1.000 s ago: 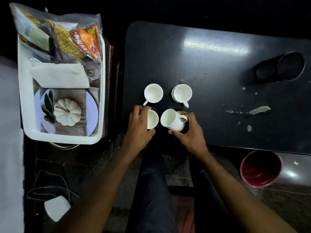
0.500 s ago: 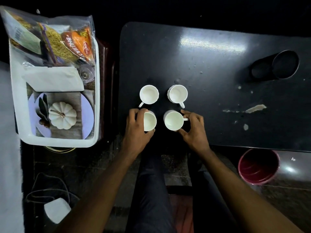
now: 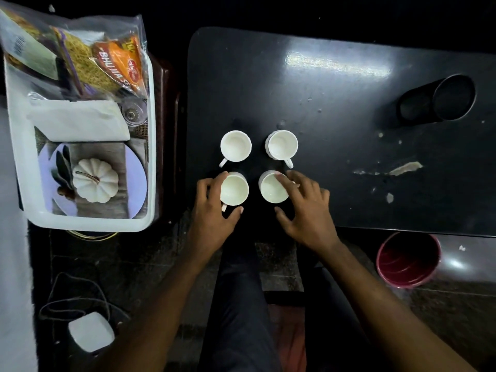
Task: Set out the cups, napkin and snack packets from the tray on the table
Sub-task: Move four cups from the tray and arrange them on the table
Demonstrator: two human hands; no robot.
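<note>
Several white cups stand in a square on the black table (image 3: 335, 108): far-left cup (image 3: 235, 145), far-right cup (image 3: 281, 145), near-left cup (image 3: 234, 189), near-right cup (image 3: 272, 189). My left hand (image 3: 212, 213) curls around the near-left cup, index finger on its rim and thumb below it. My right hand (image 3: 306, 208) lies spread, its fingertips over the near-right cup's right rim and its thumb apart from the cup. On the left the white tray (image 3: 80, 225) holds a folded white napkin (image 3: 80, 119) and snack packets (image 3: 107, 63).
A small white pumpkin (image 3: 95, 179) on a plate also lies in the tray. A black cylinder (image 3: 440, 99) lies on the table's far right. A red bucket (image 3: 408, 260) stands on the floor at the right, and a white box with cable (image 3: 91, 331) at the lower left.
The near-right cup, tilted a second ago, now stands upright on the table. My right hand has spread its fingers and loosened off it. My left hand has slid back slightly.
</note>
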